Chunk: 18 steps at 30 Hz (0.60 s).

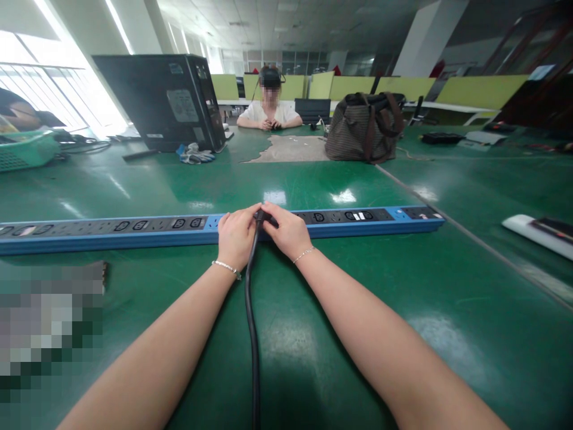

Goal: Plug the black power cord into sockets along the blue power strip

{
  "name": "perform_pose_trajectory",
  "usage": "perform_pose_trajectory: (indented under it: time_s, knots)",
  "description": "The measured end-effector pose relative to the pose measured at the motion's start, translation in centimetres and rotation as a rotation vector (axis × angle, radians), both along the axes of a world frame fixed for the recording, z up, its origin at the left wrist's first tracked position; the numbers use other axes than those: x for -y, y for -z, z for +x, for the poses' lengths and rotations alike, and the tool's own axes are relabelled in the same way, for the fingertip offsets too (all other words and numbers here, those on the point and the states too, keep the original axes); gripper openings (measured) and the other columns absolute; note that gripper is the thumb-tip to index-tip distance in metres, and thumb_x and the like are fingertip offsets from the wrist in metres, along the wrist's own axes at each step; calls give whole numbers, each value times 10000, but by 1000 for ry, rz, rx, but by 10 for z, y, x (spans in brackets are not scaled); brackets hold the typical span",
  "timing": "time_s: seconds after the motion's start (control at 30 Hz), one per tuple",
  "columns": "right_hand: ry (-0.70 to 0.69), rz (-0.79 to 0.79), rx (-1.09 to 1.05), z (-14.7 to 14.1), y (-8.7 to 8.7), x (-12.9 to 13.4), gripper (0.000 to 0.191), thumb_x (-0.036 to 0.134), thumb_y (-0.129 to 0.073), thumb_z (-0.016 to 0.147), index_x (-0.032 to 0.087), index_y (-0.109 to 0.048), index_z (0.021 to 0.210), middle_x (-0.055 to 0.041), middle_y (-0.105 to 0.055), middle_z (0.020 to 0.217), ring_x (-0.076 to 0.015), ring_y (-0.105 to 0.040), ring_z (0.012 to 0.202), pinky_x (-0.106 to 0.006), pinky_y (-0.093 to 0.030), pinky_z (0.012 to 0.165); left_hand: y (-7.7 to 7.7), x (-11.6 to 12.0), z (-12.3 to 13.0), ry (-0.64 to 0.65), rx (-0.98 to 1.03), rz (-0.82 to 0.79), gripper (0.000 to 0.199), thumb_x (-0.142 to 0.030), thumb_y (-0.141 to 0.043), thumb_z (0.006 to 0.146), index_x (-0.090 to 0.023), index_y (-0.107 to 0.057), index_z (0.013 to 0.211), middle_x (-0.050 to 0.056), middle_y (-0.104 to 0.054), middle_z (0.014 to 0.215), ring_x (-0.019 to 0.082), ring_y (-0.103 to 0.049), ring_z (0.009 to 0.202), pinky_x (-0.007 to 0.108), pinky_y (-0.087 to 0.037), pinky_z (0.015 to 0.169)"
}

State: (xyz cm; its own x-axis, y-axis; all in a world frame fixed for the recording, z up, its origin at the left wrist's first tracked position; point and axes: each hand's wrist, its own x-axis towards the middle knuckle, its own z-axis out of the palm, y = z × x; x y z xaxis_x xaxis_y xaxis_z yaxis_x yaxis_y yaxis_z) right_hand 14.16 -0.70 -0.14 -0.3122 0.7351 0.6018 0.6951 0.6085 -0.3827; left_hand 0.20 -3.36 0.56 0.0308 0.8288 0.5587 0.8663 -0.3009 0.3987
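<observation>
A long blue power strip [197,236] with a row of black sockets lies across the green table. At its middle, my left hand [237,235] and my right hand [286,229] come together around a black plug [259,216]. The fingers of both hands are closed on it, and they partly cover it and the sockets beneath. I cannot tell whether the plug sits in a socket. Its thick black power cord [251,298] runs down from between my hands toward the table's near edge.
A black computer case [156,101] and gloves [196,154] stand at the back left, near a green basket [31,149]. A brown bag [358,128] rests at the back. Across the table sits a person [271,113]. A white device [537,233] lies at right.
</observation>
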Motion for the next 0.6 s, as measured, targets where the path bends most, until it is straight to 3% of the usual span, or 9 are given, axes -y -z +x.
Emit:
perform_pose_trajectory:
  time_s: [0.27, 0.6]
  knots:
    - [3, -78, -110, 11, -2, -5, 223, 169, -550, 845, 227, -591, 1056, -24, -696, 1084, -192, -661, 983, -335, -518, 874, 1, 1, 1, 15, 47, 44, 358, -157, -402, 858, -217, -573, 1167, 36, -682, 1141, 195, -568, 1132, 435, -316, 1056]
    - [-37, -23, 6, 6, 0, -4, 207, 125, -476, 855, 208, -610, 990, -41, -684, 1067, -170, -634, 996, -307, -483, 910, 2, 0, -6, 31, 64, 96, 354, -150, -394, 848, -198, -579, 1146, 38, -677, 1144, 197, -571, 1113, 401, -371, 1018]
